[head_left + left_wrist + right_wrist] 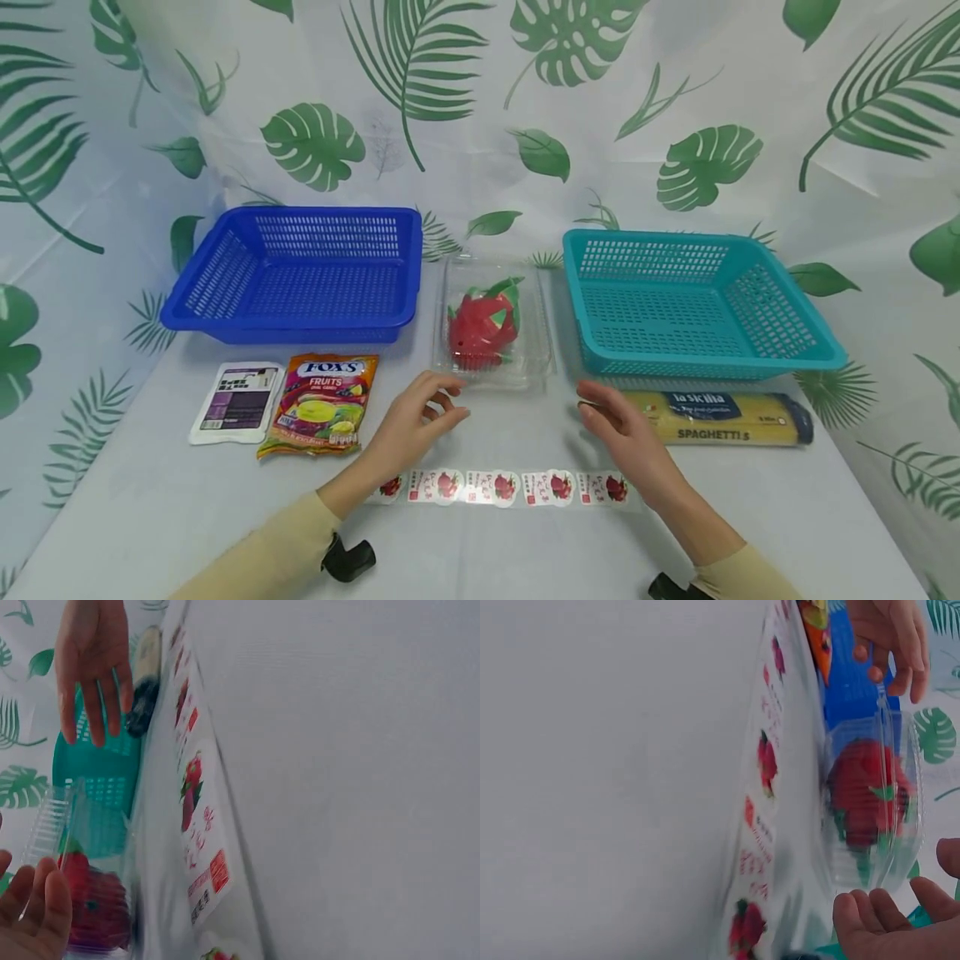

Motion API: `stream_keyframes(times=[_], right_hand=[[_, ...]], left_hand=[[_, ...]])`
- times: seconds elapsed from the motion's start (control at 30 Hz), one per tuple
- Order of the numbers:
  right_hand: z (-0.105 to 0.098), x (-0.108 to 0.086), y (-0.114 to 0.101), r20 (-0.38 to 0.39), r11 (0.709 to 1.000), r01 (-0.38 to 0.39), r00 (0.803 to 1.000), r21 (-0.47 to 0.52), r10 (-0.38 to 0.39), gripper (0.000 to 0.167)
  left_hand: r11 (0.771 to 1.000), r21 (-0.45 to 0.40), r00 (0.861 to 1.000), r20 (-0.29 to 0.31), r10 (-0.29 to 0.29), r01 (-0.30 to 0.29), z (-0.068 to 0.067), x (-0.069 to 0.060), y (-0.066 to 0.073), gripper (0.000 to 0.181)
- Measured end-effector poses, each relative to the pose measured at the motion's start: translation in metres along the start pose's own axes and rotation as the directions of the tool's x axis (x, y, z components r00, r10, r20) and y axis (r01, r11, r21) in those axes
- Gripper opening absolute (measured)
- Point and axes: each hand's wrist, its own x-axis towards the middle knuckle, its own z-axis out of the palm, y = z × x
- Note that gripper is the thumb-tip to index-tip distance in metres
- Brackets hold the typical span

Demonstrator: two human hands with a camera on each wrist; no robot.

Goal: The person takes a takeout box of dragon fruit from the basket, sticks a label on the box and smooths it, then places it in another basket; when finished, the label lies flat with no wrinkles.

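A clear plastic clamshell box (pixel 536 350) with red dragon fruit (pixel 483 329) inside stands between two baskets; its lid looks closed in the right wrist view. My left hand (pixel 412 425) hovers in front of the box's left side, fingers loosely bent and holding nothing. On the other side my right hand (pixel 626 437) is raised near the left end of a spaghetti pack (pixel 720 418), with nothing in its fingers. Below both hands lies a strip of dragon fruit stickers (pixel 495 487) on the white table.
At the back left stands a blue basket (pixel 300 329), and at the back right a teal basket (pixel 705 362). A Fox's fruit candy bag (pixel 322 404) and a white packet with a dark label (pixel 236 404) lie before the blue basket. A leaf-print sheet (pixel 465 183) hangs behind.
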Motion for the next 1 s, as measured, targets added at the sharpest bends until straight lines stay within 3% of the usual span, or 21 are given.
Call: stream_keyframes(times=[0.1, 0.23, 0.5, 0.73, 0.9, 1.0], right_hand=[[-0.004, -0.014, 0.003, -0.037, 0.994, -0.053, 0.998, -0.091, 0.050, 0.053], [-0.011, -0.028, 0.008, -0.065, 0.978, -0.102, 0.994, -0.183, 0.091, 0.049], [-0.027, -0.051, 0.015, -0.088, 0.942, -0.127, 0.991, -0.309, 0.105, 0.042], [-0.029, -0.062, 0.025, -0.064, 0.909, -0.236, 0.972, -0.345, 0.227, 0.049], [-0.028, -0.063, 0.031, -0.072, 0.893, -0.227, 0.974, -0.387, 0.216, 0.043], [-0.028, -0.061, 0.035, -0.065, 0.887, -0.219, 0.975, -0.408, 0.211, 0.043]], left_hand=[[0.999, -0.011, 0.994, 0.102, 0.039, -0.038, 0.006, -0.005, -0.004, 0.033], [0.997, -0.031, 0.976, 0.207, 0.070, -0.065, 0.012, -0.012, -0.008, 0.036], [0.983, -0.006, 0.930, 0.323, 0.173, -0.181, 0.018, -0.024, -0.010, 0.035], [0.992, 0.034, 0.905, 0.414, 0.095, -0.119, 0.016, -0.028, -0.003, 0.037], [0.991, 0.065, 0.878, 0.473, 0.074, -0.118, 0.019, -0.021, 0.004, 0.035], [0.988, 0.090, 0.855, 0.516, 0.062, -0.126, 0.025, -0.014, 0.010, 0.036]])
